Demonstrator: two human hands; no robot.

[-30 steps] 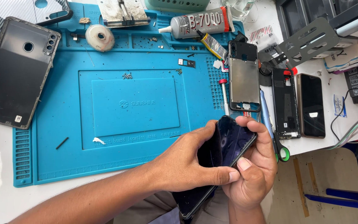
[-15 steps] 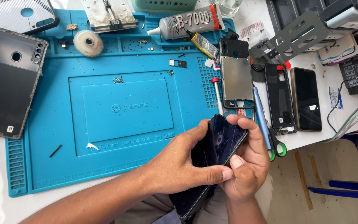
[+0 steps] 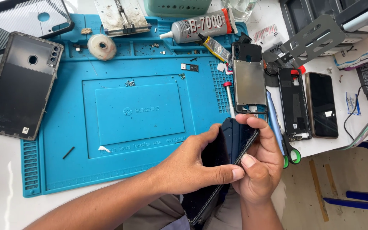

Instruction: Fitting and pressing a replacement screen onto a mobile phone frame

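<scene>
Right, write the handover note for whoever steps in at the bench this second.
Left hand: grips the dark phone from the left, thumb along its lower edge.
Right hand: holds the same phone from the right, fingers curled over its top corner, thumb on the edge.
The phone is held tilted, above the near edge of the blue repair mat.
Done: a black back cover lies left of the mat; a bare phone frame lies at the mat's right edge.
Left: the held phone is not yet set down; the glue tube lies at the mat's top edge.
</scene>
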